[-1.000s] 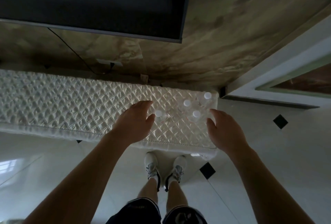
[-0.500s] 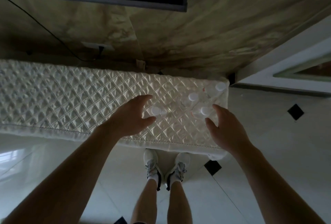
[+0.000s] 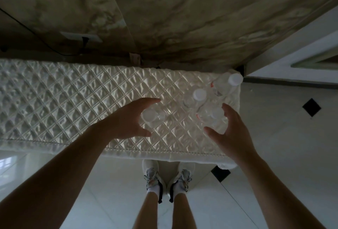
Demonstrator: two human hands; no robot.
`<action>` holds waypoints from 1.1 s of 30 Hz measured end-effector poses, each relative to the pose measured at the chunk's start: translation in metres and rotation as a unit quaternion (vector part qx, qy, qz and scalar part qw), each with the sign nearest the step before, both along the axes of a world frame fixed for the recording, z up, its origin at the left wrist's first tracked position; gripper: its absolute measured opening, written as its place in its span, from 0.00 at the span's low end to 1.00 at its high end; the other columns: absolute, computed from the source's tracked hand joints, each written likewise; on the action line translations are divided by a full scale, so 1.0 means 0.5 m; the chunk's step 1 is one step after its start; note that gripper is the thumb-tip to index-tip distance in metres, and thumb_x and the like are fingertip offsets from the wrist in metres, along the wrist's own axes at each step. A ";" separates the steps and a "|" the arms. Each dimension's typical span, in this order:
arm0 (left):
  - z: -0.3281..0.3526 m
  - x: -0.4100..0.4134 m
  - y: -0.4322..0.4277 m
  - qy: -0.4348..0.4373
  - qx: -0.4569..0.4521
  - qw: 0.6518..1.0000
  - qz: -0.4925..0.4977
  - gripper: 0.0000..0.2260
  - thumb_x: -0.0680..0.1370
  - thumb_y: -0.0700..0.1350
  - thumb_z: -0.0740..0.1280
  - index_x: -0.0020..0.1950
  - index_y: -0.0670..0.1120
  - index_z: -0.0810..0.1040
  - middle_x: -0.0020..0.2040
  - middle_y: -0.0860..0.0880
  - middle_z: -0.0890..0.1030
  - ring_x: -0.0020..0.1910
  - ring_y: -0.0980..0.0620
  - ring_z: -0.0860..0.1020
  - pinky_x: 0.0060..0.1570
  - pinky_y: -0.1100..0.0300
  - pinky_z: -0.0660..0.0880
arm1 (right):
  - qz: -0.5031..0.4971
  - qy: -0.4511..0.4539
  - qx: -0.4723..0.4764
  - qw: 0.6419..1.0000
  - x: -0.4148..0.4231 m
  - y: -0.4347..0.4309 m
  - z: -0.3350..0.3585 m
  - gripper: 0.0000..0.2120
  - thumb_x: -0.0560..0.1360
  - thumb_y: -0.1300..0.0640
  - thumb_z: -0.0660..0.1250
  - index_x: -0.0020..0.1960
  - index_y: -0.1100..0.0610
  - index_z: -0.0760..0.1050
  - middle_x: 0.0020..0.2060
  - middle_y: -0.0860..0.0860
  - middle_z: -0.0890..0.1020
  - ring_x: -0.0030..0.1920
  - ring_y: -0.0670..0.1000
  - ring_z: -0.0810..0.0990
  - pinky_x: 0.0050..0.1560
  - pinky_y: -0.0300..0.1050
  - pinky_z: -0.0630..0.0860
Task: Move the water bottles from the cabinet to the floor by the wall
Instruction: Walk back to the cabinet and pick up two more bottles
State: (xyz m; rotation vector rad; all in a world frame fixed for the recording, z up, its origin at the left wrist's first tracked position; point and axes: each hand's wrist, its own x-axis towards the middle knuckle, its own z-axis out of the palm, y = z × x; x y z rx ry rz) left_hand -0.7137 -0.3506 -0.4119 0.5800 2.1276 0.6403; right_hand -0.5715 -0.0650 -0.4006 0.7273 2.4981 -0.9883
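Several clear water bottles with white caps stand on the right end of the cabinet's quilted white cover (image 3: 73,100). My left hand (image 3: 128,120) is spread around the leftmost bottle (image 3: 151,117), thumb and fingers on either side of it, without closing on it. My right hand (image 3: 230,131) cups the nearest right bottle (image 3: 210,116), fingers behind it and thumb in front, still loose. Two more bottles stand behind: one in the middle (image 3: 198,96) and one at the back right corner (image 3: 234,80).
A marbled wall (image 3: 182,18) rises behind the cabinet, with a socket and cable (image 3: 84,38) at left. A white tiled floor with black diamond insets (image 3: 311,107) lies to the right of the cabinet. My feet (image 3: 166,177) stand at the cabinet's front edge.
Both hands have moved forward and now sit around the two nearest bottles. The view has tilted down, so the television has left the frame.
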 end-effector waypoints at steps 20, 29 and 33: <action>0.019 0.016 0.006 0.031 0.053 0.993 0.101 0.34 0.61 0.48 0.83 0.59 0.67 0.71 0.55 0.62 0.78 0.52 0.60 0.78 0.47 0.63 0.77 | -0.041 0.070 0.006 0.997 0.011 -0.010 0.001 0.31 0.68 0.43 0.73 0.67 0.47 0.67 0.61 0.43 0.76 0.59 0.45 0.76 0.57 0.44 0.75; 0.231 0.025 -0.003 0.084 0.089 0.983 0.136 0.34 0.60 0.49 0.83 0.61 0.63 0.71 0.54 0.62 0.78 0.52 0.58 0.78 0.50 0.60 0.77 | -0.070 0.123 -0.001 0.990 0.017 -0.044 0.203 0.28 0.66 0.45 0.76 0.62 0.44 0.69 0.54 0.41 0.77 0.55 0.44 0.76 0.56 0.47 0.77; 0.332 0.025 -0.015 0.106 0.104 0.977 0.156 0.34 0.59 0.51 0.83 0.62 0.60 0.73 0.55 0.61 0.79 0.53 0.57 0.78 0.51 0.59 0.78 | -0.077 0.161 -0.004 0.984 0.013 -0.071 0.297 0.30 0.66 0.45 0.76 0.64 0.47 0.70 0.55 0.42 0.78 0.55 0.45 0.77 0.56 0.49 0.78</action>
